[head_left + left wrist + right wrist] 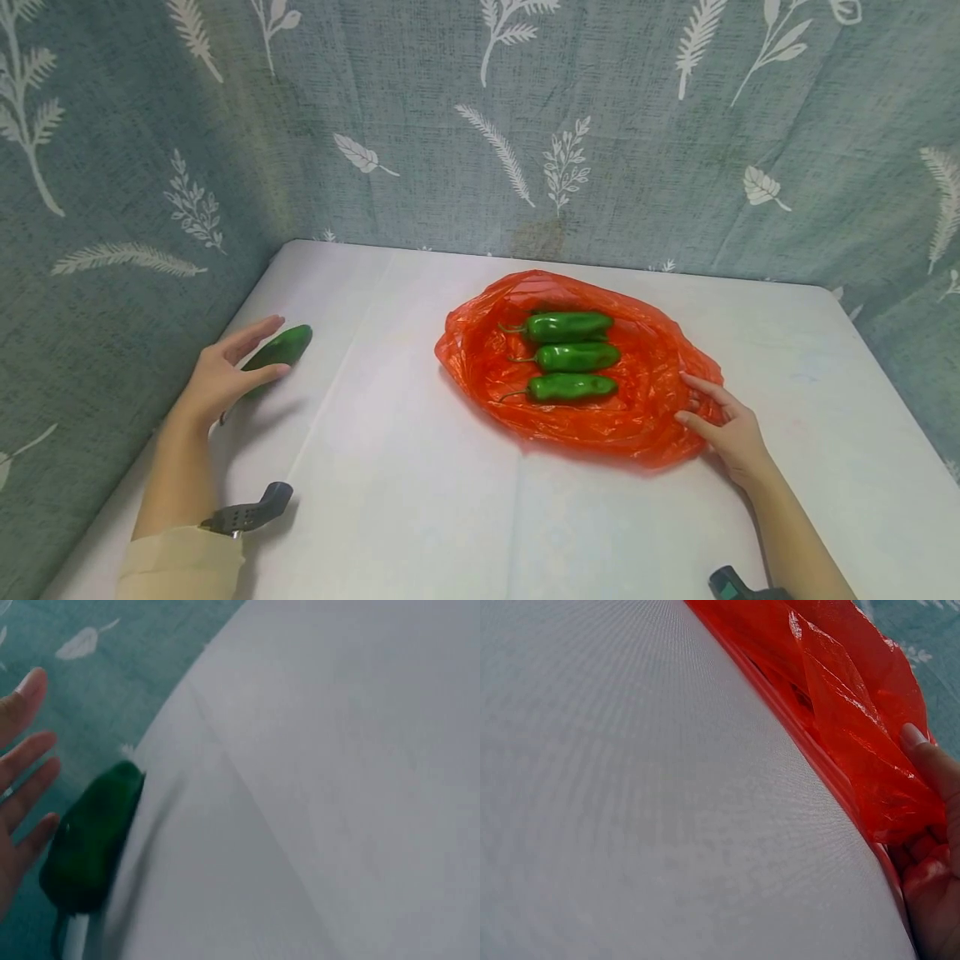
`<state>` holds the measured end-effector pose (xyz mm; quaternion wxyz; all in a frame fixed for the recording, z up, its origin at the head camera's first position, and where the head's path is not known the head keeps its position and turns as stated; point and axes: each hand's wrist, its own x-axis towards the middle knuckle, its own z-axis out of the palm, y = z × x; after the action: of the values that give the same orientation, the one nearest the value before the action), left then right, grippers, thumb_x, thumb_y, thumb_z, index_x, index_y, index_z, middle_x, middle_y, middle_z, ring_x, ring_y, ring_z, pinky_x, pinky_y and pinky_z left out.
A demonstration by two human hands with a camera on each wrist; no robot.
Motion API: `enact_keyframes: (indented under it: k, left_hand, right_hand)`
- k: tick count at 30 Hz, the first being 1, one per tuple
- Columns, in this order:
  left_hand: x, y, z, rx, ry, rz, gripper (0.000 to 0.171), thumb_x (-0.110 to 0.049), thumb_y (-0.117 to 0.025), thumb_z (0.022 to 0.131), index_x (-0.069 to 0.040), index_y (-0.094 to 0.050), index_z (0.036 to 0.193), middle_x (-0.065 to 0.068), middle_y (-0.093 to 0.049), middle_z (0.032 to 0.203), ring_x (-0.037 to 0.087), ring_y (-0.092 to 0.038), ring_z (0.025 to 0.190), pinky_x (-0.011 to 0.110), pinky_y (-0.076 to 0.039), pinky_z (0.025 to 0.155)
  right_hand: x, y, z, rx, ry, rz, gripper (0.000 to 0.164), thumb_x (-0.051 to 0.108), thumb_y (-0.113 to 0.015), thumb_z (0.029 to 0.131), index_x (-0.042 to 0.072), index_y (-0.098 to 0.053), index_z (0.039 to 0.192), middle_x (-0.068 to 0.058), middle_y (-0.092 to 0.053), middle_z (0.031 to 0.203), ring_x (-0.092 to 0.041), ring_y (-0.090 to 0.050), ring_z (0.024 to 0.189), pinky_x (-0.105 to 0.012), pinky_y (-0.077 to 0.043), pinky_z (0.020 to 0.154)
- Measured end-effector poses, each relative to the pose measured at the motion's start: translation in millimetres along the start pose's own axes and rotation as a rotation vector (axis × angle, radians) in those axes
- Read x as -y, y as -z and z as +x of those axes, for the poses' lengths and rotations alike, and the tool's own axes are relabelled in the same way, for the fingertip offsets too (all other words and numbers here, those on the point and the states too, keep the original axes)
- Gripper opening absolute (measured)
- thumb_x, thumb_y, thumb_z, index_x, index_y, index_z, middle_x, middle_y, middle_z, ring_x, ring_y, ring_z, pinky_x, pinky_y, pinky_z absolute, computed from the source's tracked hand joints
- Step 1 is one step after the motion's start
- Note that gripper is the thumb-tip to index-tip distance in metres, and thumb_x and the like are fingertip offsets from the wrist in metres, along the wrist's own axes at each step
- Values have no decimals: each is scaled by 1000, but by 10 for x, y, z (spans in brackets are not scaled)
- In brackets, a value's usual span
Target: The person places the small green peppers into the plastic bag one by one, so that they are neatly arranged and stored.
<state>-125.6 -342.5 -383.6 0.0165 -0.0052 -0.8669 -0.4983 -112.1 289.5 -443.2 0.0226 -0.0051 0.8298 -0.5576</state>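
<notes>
On the left of the head view, a green pepper (283, 348) lies on the table near its left edge. My left hand (225, 367) reaches over it, thumb on one side and fingers on the other, spread apart. In the left wrist view the fingers (30, 791) look straight, beside the pepper (94, 840). My right hand (735, 433) holds the right edge of a red plastic bag (652, 417), thumb (926, 754) on the film and fingers beneath. Several green peppers (573, 357) lie in rows inside the wide, spread mouth of the bag, stems pointing left.
A white cloth (420, 500) with fold lines covers the table. Teal curtains (420, 192) with white leaf prints stand along the back and sides. A dark wrist camera mount (251, 510) sticks out from the left forearm.
</notes>
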Motion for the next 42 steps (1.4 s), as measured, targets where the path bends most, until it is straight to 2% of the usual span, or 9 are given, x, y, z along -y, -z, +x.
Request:
enact_keyframes:
  k: [4, 7, 11, 15, 22, 28, 34, 42]
  left_hand:
    - [103, 56, -62, 1, 40, 35, 75, -23, -72, 84, -20, -33, 148, -3, -31, 153, 43, -14, 141, 66, -16, 106]
    - [191, 66, -70, 0, 65, 64, 79, -25, -73, 83, -20, -30, 149, 6, -24, 156, 47, -13, 139, 68, -17, 105]
    - [294, 10, -69, -43, 80, 132, 84, -27, -75, 82, -19, -27, 150, 15, -22, 155, 49, -23, 136, 65, -27, 101]
    - [394, -51, -98, -117, 85, 164, 86, -25, -75, 81, -12, -25, 150, 24, -24, 152, 50, -28, 132, 65, -30, 100]
    - [486, -101, -111, -177, 100, 163, 83, -24, -75, 82, -7, -27, 148, 27, -28, 148, 53, -29, 128, 69, -27, 95]
    - [506, -158, -112, -147, 170, 210, 90, -36, -74, 81, -16, -21, 151, 29, -25, 149, 54, -30, 127, 71, -30, 93]
    - [521, -169, -120, -164, 142, 211, 81, -36, -71, 84, -13, -28, 149, 29, -30, 147, 53, -33, 125, 69, -31, 92]
    - [524, -147, -142, -190, 134, 151, 77, -34, -71, 84, -13, -33, 147, 27, -33, 147, 50, -34, 126, 69, -32, 94]
  right_hand:
    - [-1, 1, 4, -4, 7, -14, 54, 25, -63, 91, 17, -45, 141, 20, -44, 123, 6, -45, 106, -9, -47, 79]
    - [5, 22, -12, -7, -15, -41, 56, 28, -63, 91, 19, -43, 143, 10, -43, 130, 5, -43, 108, -10, -48, 79]
    - [0, 60, -30, -14, -43, -63, 58, 30, -63, 91, 21, -41, 144, -4, -38, 139, 3, -40, 110, -10, -48, 78]
    - [-6, 56, -27, -16, -39, -58, 59, 30, -63, 90, 22, -41, 144, -5, -38, 140, 4, -41, 110, -10, -48, 79]
    - [13, 35, -22, -18, -27, -54, 59, 30, -64, 90, 22, -41, 144, -2, -39, 138, 4, -42, 110, -10, -48, 80]
    - [19, 37, -29, -7, -26, -58, 59, 31, -63, 90, 21, -40, 144, -7, -36, 141, 3, -39, 111, -11, -48, 80]
    - [7, 21, -35, -8, -15, -47, 59, 28, -63, 91, 19, -41, 144, -6, -37, 140, 4, -41, 110, -11, -48, 79]
    - [23, -8, -13, 0, -23, -35, 59, 29, -63, 91, 18, -41, 144, -10, -36, 140, 4, -42, 108, -11, -48, 79]
